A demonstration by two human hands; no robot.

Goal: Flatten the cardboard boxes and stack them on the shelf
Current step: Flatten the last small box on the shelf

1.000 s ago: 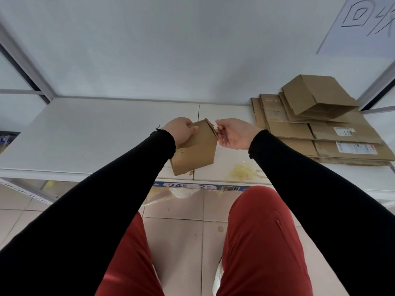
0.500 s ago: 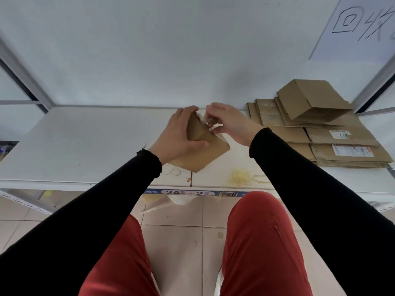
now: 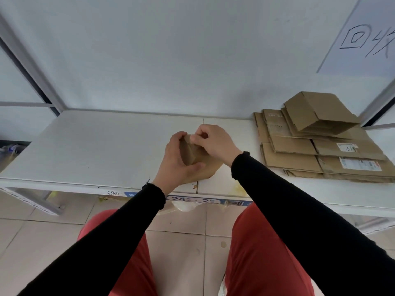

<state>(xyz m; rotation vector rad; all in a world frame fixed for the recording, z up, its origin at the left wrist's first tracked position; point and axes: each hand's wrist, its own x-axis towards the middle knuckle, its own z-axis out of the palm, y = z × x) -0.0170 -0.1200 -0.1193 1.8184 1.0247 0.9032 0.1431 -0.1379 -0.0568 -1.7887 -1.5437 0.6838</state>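
Note:
A small brown cardboard box (image 3: 190,153) is held over the middle of the white shelf (image 3: 96,150). My left hand (image 3: 176,163) wraps it from the left and below, thumb across its front. My right hand (image 3: 214,143) pinches its upper edge with closed fingers. Much of the box is hidden by both hands. At the right end of the shelf lies a stack of flattened cardboard boxes (image 3: 316,159), with a partly collapsed box (image 3: 320,112) on top.
A paper sign (image 3: 367,39) with handwriting hangs on the wall at upper right. The shelf's front edge carries a blue label strip (image 3: 192,199). Metal shelf uprights (image 3: 27,63) stand left and right. My red-trousered legs and tiled floor are below.
The box has been lifted and turned from hanging below my hands to lying between them. Both hands have closed in together, the right one now on its top edge.

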